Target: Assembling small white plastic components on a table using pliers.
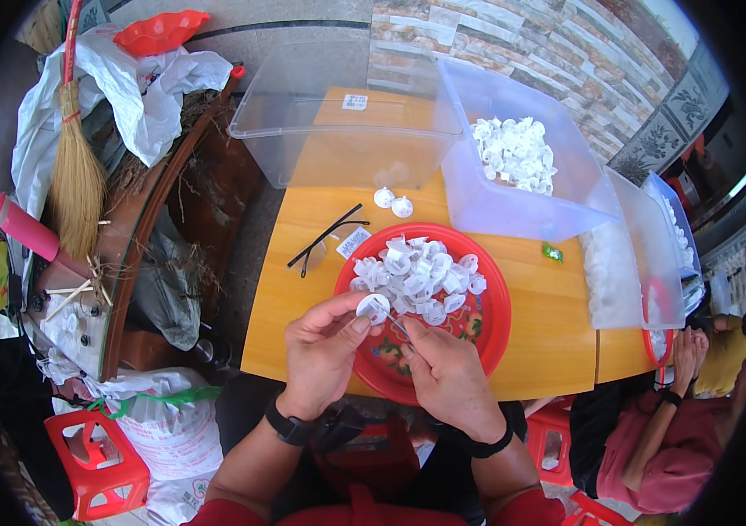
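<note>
Between the thumb and fingers of my left hand (325, 349) is a small round white plastic part (374, 309). My right hand (450, 375) pinches a thin metal tool (397, 323), and its tip reaches to the white part. Both hands hover over the near side of a round red tray (494, 351) with a flower pattern. A heap of similar white plastic parts (421, 273) fills the tray's far half. Which kind of tool it is I cannot tell, as my fingers cover its handle.
Eyeglasses (325, 241) and two white pieces (393, 202) lie on the yellow table (298, 302). Behind stand a clear bin (347, 149) and a bluish bin (513, 206) holding white parts (515, 153). A green packet (553, 252) lies right. Another person's hands (690, 355) are far right.
</note>
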Demonstrator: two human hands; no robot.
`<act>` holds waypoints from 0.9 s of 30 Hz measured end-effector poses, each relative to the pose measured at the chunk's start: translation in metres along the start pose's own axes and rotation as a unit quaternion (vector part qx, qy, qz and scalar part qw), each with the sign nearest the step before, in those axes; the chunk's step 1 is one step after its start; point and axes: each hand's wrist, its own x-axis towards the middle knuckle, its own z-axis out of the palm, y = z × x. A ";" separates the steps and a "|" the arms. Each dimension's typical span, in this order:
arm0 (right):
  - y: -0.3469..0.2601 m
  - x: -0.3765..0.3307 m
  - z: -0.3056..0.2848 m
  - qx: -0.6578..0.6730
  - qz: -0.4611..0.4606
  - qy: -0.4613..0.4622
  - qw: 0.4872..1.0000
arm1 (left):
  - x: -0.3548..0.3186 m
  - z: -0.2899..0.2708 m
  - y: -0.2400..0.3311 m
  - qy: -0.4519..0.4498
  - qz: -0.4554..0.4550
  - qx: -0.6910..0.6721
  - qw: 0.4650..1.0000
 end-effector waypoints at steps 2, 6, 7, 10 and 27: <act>-0.001 -0.001 0.001 -0.008 0.004 -0.003 1.000 | 0.000 -0.002 -0.001 -0.018 0.011 0.014 1.000; 0.001 -0.002 0.005 -0.056 -0.047 0.014 0.997 | -0.001 -0.001 -0.003 -0.023 0.025 0.031 0.999; 0.001 -0.002 0.005 -0.056 -0.046 0.014 0.997 | -0.001 -0.001 -0.004 -0.023 0.031 0.039 0.999; 0.001 -0.001 0.005 -0.091 -0.053 -0.001 0.994 | -0.003 -0.001 -0.006 -0.024 0.045 0.061 0.997; -0.005 -0.001 -0.016 -0.085 -0.011 0.013 0.996 | 0.003 -0.003 0.003 -0.028 -0.014 0.011 0.999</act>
